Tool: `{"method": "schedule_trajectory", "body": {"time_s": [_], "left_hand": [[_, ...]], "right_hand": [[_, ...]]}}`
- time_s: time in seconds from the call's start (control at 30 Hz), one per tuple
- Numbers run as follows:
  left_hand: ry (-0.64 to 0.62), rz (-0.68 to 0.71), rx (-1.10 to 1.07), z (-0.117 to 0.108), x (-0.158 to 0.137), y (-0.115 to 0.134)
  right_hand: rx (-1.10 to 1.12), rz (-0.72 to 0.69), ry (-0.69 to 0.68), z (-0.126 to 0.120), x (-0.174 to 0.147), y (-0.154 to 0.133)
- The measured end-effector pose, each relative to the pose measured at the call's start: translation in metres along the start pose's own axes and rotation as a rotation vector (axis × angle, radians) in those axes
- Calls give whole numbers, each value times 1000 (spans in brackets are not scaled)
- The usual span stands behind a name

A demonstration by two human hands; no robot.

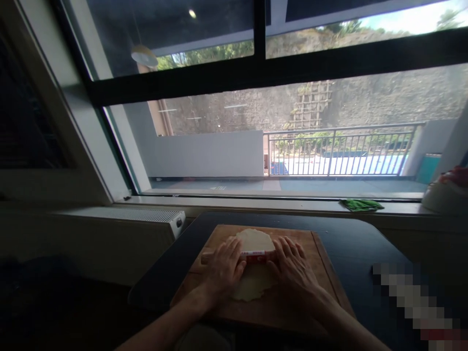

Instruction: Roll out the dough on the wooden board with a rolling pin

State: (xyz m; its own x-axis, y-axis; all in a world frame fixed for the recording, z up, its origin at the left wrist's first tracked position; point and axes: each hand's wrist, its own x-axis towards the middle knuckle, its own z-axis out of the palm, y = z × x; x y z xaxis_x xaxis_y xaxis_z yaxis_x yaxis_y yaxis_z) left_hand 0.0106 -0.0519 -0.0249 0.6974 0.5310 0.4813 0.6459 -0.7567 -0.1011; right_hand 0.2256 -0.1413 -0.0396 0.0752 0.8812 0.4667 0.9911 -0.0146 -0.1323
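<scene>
A flattened sheet of dough (252, 288) lies on a wooden board (215, 237), its pale far part showing beyond a wooden rolling pin (257, 256). The pin lies crosswise over the dough and has a red and white label round its middle. My left hand (227, 263) is over the pin's left part, fingers pointing forward and thumb near the label; the pin's left end sticks out past it. My right hand (294, 261) holds the pin's right part in the same way, hiding that end. Both palms press down from above.
The board rests on a dark table (351, 243) under a large window. At the table's right lies a long pixelated item (413, 297). A green cloth (361, 204) is on the windowsill, with a white container (444, 195) to its right. A radiator (146, 214) stands at left.
</scene>
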Motion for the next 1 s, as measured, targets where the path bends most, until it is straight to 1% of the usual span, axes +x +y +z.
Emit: {"method": "schedule_trajectory", "body": {"time_s": [0.03,0.1,0.17,0.23,0.33,0.4,0.47,0.53,0.6,0.7,0.8,0.83,0.9,1.0], "left_hand": [[-13,-3,5,0,1,-1],[-93,-67,1,2,18,-6],[-201,-176,-12,7,47,-13],[-278,-268,-24,14,79,-23],[-308,-340,-36,25,114,-36],[-306,-357,-45,29,121,-40],[-288,-344,-52,28,114,-38],[-263,-315,-56,23,96,-29],[-240,-269,-65,14,71,-18],[-190,-159,-92,0,32,-6],[-163,-62,-110,-8,7,-4],[-167,-49,-109,-8,5,-5],[-182,-53,-99,-6,10,-8],[-223,-127,-75,2,37,-15]], "right_hand": [[2,4,-20,-1,2,0],[9,48,-80,-4,18,1],[9,107,-169,-7,44,2],[1,143,-246,-10,72,5],[-14,158,-287,-11,103,10],[-22,166,-287,-11,111,12],[-26,166,-278,-10,107,11],[-28,168,-258,-10,92,7],[-12,153,-208,-10,69,2],[34,81,-106,-11,29,-4],[31,45,-70,-10,3,-6],[22,48,-71,-9,0,-6],[16,68,-86,-9,6,-7],[7,121,-152,-10,37,-8]]}}
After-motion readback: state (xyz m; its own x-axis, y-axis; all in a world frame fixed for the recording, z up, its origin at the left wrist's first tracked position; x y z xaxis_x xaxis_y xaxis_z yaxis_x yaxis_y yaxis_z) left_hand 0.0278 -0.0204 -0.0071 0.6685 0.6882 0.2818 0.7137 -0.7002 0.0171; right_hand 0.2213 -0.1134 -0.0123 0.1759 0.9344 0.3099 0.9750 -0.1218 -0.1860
